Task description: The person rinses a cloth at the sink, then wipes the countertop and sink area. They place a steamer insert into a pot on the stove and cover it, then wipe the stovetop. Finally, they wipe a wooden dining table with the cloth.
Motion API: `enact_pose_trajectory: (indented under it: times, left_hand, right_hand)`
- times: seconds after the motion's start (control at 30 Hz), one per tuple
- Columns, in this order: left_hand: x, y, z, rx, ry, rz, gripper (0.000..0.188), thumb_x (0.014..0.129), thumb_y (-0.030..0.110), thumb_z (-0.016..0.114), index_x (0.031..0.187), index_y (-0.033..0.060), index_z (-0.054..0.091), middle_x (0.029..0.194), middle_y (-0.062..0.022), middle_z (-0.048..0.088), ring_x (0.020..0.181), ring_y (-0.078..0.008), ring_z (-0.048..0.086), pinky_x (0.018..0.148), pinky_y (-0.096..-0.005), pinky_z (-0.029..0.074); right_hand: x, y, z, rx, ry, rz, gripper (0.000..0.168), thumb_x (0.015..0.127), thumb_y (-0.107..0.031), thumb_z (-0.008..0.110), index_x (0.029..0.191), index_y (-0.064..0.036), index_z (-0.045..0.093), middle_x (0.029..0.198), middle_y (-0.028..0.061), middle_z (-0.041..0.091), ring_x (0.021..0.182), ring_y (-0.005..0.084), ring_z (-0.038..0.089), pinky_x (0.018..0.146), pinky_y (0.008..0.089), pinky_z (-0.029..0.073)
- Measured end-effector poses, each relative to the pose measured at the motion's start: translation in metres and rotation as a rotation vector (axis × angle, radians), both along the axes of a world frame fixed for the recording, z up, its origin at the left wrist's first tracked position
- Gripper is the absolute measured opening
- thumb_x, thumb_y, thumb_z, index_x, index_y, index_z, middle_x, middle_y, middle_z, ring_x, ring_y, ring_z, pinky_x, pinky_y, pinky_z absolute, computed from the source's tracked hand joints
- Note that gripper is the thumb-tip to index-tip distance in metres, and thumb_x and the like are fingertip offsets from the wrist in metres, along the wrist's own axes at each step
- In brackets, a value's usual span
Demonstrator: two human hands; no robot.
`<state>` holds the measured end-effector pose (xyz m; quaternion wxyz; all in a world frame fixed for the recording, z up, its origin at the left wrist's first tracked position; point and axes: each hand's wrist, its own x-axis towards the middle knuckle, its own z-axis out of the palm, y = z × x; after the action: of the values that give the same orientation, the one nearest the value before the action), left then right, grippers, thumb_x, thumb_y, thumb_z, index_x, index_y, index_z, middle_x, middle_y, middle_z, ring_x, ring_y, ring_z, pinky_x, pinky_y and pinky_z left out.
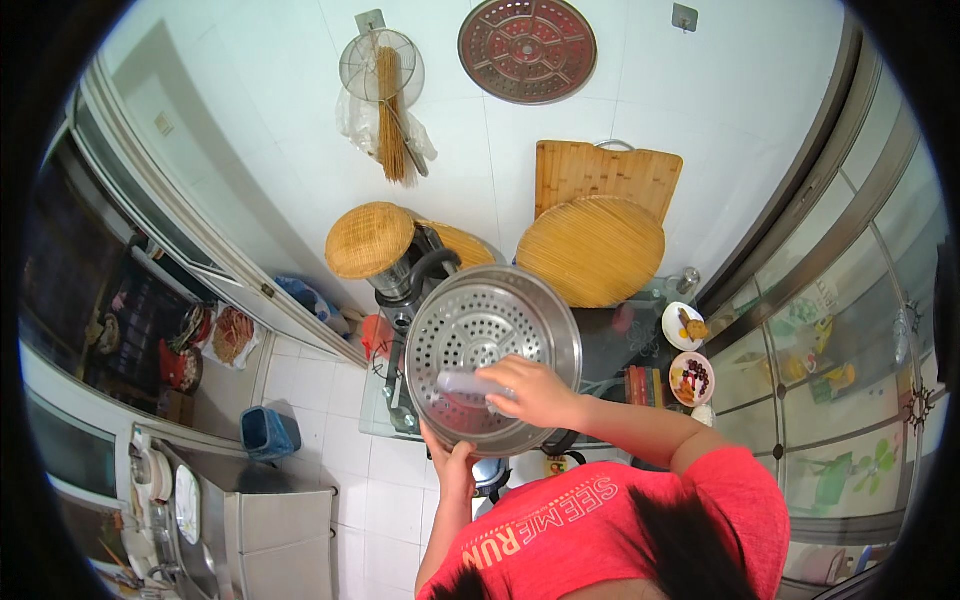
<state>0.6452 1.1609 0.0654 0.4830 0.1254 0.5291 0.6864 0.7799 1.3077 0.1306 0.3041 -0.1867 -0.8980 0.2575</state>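
My left hand (448, 457) grips the near rim of a perforated metal steamer tray (480, 315), which is tilted towards me. In my right hand (529, 390) is a pale, blurred cylindrical object (466, 382), held over the lower part of the tray; its exact kind cannot be told. Beneath and behind the tray shows a wider round metal pot or steamer (568, 337) with dark handles. How the tray rests on it is hidden.
A blender (401, 309) with a woven lid (370, 240) stands behind left. A round woven tray (591, 251) leans on a wooden cutting board (607, 172). Plates of food, including a white plate (673, 337), line the glass table's right edge. A blue bin (262, 433) stands left.
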Motion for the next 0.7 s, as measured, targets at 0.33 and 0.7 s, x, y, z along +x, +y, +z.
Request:
enact_pose_trajectory:
  times: [0.33,0.7]
  left_hand:
    - [0.002,-0.037,-0.020,-0.183,-0.058,0.198,0.091,0.065,0.001,0.048,0.141,0.0274,0.005,0.136,-0.0144,0.025,0.112,-0.0337,0.042,0.062,-0.0408,0.054]
    - [0.042,-0.035,-0.018,-0.136,-0.084,0.464,0.091,0.064,0.001,0.046,0.141,0.0284,0.004,0.131,-0.0158,0.029,0.109,-0.0320,0.046,0.067,-0.0475,0.054]
  right_hand:
    - [-0.021,0.249,0.145,0.029,0.591,-0.698,0.034,0.072,-0.011,0.070,0.099,-0.002,0.051,0.085,0.0111,0.059,0.078,0.0251,0.058,0.070,0.0363,0.046]
    - [-0.056,0.471,0.211,-0.204,0.488,-0.649,0.026,0.089,-0.021,0.047,0.097,0.000,0.059,0.086,0.0097,0.068,0.076,0.0181,0.064,0.070,0.0324,0.049]
